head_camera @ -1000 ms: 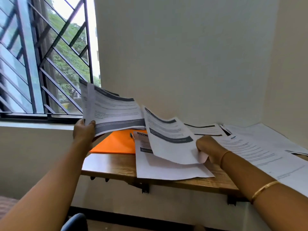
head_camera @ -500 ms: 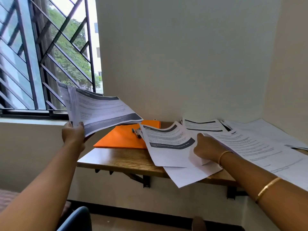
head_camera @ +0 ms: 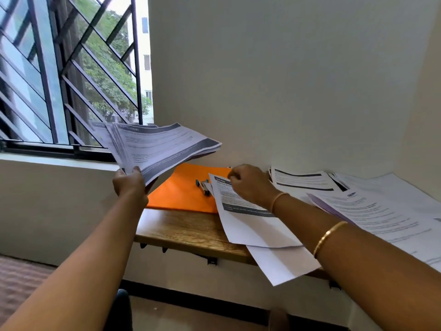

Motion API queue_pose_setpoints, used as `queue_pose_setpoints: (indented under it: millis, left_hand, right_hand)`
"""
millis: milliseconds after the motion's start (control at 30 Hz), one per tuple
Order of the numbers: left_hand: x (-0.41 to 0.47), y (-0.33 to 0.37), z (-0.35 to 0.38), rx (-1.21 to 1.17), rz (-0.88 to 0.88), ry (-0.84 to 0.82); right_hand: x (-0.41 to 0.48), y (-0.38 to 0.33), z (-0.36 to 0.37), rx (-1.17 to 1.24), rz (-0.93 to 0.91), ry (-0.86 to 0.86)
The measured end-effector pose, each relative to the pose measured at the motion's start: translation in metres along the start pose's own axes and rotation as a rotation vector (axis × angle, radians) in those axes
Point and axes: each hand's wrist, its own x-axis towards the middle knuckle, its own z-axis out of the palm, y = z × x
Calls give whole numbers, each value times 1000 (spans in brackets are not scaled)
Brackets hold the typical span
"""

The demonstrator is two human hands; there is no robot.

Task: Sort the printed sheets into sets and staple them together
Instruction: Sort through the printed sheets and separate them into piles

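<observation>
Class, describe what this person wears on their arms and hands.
Both forearms are bare: no sleeves or gloves show. The right arm carries a plain gold-coloured round bangle on the forearm and a thinner gold-coloured band at the wrist. The left hand and its arm wear nothing visible.

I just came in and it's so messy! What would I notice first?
Probably the bright orange folder lying on the wooden desk, with a stapler on it. Next, the fanned stack of printed sheets held up by the left hand before the barred window. More printed sheets spread over the desk's right side.
</observation>
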Motion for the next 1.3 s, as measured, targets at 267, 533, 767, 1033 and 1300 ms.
queue_pose_setpoints:
  millis: [267,533,767,1033,1300]
  left_hand:
    - [23,9,33,-12,-27,-38]
    - [42,16,55,11,38,-120]
    - [58,14,68,32,40,-163]
    - [70,19,72,-8,53,-179]
    - [80,20,65,-31,50,-177]
  right_hand:
    - [69,-26,45,-398,-89,-384]
    - [131,-35,86,-599,94,-576]
    - [152,-25,118,-530,170,-503]
    - [198,-9,127,406,372,-206]
    - [219,27,109,279,218,-1]
